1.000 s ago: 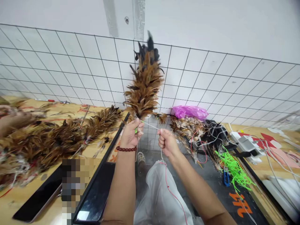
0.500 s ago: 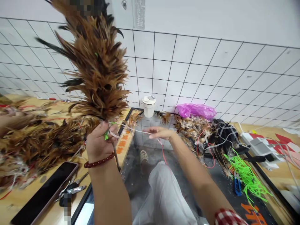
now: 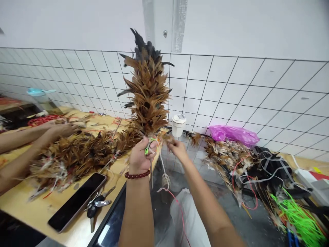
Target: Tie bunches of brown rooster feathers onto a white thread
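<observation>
A feather duster (image 3: 149, 99) with brown feathers and a black tip stands upright in front of me. My left hand (image 3: 141, 156) is closed around its stick, just below the lowest feathers, with bright green string (image 3: 147, 150) at the fingers. White string (image 3: 164, 169) hangs from there and joins a pink string (image 3: 180, 206) running down over my lap. To the right, the curled fingers of my right hand (image 3: 178, 150) pinch a small, blurred bunch of brown feathers (image 3: 167, 136), close beside the duster's base.
On the left table lie feather strands (image 3: 84, 151), a phone (image 3: 77, 202) and keys (image 3: 96, 206); a co-worker's hands (image 3: 59, 130) work there. A white lidded cup (image 3: 179, 126), pink plastic bag (image 3: 232, 134), feather pile (image 3: 226, 156) and green strings (image 3: 299, 216) are at the right.
My right hand has let go of the white string, which now hangs down, and its fingers have curled at the feathers. The view has shifted left, and the duster appears farther from the camera.
</observation>
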`<state>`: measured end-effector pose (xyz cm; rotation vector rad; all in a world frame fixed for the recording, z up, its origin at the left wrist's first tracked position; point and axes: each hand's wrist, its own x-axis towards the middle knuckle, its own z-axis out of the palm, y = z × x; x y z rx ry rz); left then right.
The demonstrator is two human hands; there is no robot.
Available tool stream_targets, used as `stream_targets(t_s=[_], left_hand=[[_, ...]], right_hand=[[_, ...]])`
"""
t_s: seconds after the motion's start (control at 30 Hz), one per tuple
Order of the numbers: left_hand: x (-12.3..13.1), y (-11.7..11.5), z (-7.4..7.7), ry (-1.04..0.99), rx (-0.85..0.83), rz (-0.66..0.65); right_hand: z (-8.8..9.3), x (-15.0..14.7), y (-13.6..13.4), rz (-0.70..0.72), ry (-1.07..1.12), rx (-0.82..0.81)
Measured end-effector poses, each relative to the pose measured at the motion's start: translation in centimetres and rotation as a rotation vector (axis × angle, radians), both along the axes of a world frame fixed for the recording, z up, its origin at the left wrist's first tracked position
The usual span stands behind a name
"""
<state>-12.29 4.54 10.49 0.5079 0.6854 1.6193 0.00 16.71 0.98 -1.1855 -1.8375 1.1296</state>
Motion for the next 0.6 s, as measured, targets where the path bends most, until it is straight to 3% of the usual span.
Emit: stream_targets(t_s=[0.1,0.2,0.27,0.43,0.6], left_hand=[[1.1,0.8,-0.4,-0.024,-0.001,-0.038],[2.5,1.9,-1.0,-0.014,-0.009,-0.051],[3.4,2.4,-1.3,0.005,-0.038,-0.034],[4.9,2.5,-1.3,0.040,-0.042,-0.050],[5.4,1.7,-1.1,0.120,0.103,-0.069]], right_hand=[[4.0,4.4,-2.3,0.048,0.483,-0.128],[7.4,5.5,-5.3,0.223,0.595,-0.151],[8.7,4.8,-6.6,0.229,0.588,-0.082],[8.8,2.7,-6.7,0.018,0.447,0.226],[8.4,2.6,-6.5,-0.117,0.404,0.316]])
